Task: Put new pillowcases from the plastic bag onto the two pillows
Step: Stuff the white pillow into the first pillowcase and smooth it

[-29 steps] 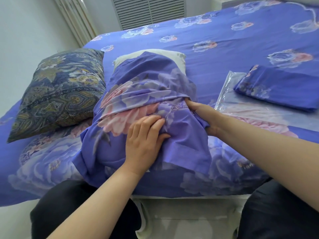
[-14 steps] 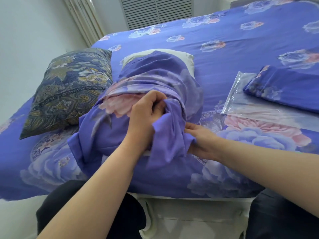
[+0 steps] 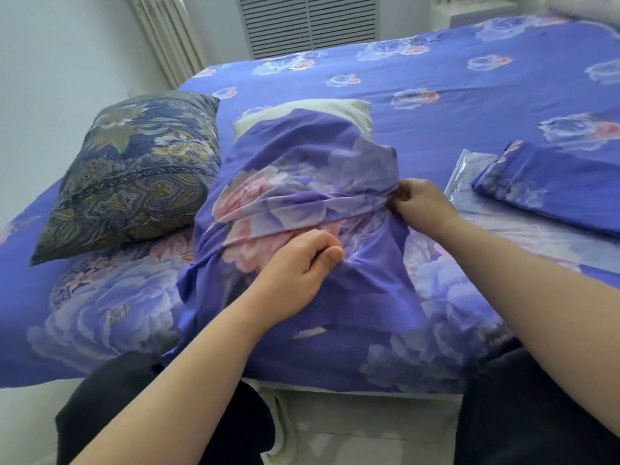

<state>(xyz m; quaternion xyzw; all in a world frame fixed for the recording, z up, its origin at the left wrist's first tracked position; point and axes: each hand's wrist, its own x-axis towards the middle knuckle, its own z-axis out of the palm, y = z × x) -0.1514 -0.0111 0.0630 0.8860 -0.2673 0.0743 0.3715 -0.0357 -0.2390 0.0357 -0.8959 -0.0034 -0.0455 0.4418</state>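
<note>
The white pillow [image 3: 335, 110] lies on the bed [image 3: 436, 78], with its long side pointing away from the person. The new purple pillowcase [image 3: 302, 182] with pink flowers covers most of this pillow; only the far end stays bare and white. The open edge of the pillowcase is bunched in folds across the near half of the pillow, and the loose cloth below it spreads toward the near edge of the bed.

The left hand [image 3: 295, 263] rests on the near part of the pillow, and its grip is closed on a fold of the pillowcase, thumb against curled fingers. The right hand [image 3: 419, 206] is at the right side of the pillow, and its grip pinches the bunched edge of the pillowcase there.

Left of the pillow, touching or just beside it, lies the second pillow [image 3: 134, 169] in a dark paisley cover, tilted, near the left edge of the bed. Right of the pillow, a little apart, the clear plastic bag [image 3: 476, 176] lies flat, and a folded purple pillowcase [image 3: 553, 193] lies on top of it. Beyond the far end of the pillow the bed sheet is open and flat up to the wall with a louvred vent [image 3: 308, 23].
</note>
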